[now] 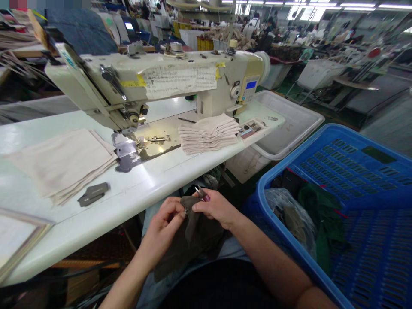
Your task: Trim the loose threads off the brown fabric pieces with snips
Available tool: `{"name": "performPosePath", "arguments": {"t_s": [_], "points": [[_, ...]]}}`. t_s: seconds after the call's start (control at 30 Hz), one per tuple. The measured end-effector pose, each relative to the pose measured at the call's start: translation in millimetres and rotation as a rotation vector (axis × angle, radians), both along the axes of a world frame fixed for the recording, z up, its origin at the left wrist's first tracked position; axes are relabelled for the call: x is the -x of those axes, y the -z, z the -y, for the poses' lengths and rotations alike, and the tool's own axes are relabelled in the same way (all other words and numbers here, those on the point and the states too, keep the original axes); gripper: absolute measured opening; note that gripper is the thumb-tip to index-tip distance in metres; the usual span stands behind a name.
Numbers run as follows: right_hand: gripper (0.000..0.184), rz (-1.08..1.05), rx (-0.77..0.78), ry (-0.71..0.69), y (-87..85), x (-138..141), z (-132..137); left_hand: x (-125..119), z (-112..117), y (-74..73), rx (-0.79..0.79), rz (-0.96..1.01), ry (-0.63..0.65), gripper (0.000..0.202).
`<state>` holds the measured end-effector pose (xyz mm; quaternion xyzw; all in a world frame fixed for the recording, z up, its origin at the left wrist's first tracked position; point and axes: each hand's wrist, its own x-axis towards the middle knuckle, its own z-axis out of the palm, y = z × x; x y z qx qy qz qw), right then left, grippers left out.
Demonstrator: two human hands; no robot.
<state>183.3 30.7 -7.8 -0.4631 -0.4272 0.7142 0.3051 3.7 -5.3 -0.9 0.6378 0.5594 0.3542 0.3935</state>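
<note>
Both my hands are low in front of me, over my lap, below the white table's front edge. My left hand pinches the top edge of a dark olive-brown fabric piece that hangs down onto my lap. My right hand is closed too, gripping the same edge of the fabric and holding small thread snips whose metal tips and pink handle stick up between its fingers. The fingertips of both hands nearly meet at the fabric's top.
A cream sewing machine stands on the white table. Beige fabric stacks lie at left and at right of the needle. Two dark tabs lie near the table's front. A blue crate and a white tub stand at right.
</note>
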Motion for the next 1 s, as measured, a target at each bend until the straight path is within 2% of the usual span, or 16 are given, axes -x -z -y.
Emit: {"name": "performPosePath", "arguments": {"t_s": [0.07,0.17,0.2,0.27,0.4,0.53,0.67,0.8,0.87,1.0], "points": [[0.021,0.081,-0.168,0.092,1.5,3,3,1,-1,2.0,0.042,0.025,-0.044,0.022],[0.035,0.325,-0.499,0.304,-1.6,8,15,1,-1,3.9,-0.038,-0.024,-0.153,0.021],[0.041,0.395,-0.576,0.341,-3.7,9,20,1,-1,4.0,-0.071,-0.047,-0.185,0.02],[0.043,0.449,-0.646,0.31,-7.6,11,27,1,0,3.7,-0.104,-0.07,-0.224,0.02],[0.017,0.377,-0.649,0.162,-8.9,10,30,2,2,2.2,-0.072,-0.014,-0.222,0.024],[0.022,0.38,-0.641,0.121,-4.3,9,26,2,3,-1.9,-0.013,0.081,-0.203,0.022],[0.014,0.421,-0.594,0.102,-1.6,10,25,1,4,-3.8,0.081,0.161,-0.228,0.024],[0.027,0.471,-0.555,0.148,-4.9,8,32,1,5,-0.6,-0.01,0.054,-0.298,0.025],[0.024,0.436,-0.579,0.143,-8.2,7,36,1,5,0.3,-0.055,0.005,-0.304,0.024],[0.011,0.408,-0.592,-0.003,-13.0,10,41,-2,7,-1.4,-0.091,-0.05,-0.279,0.024]]}}
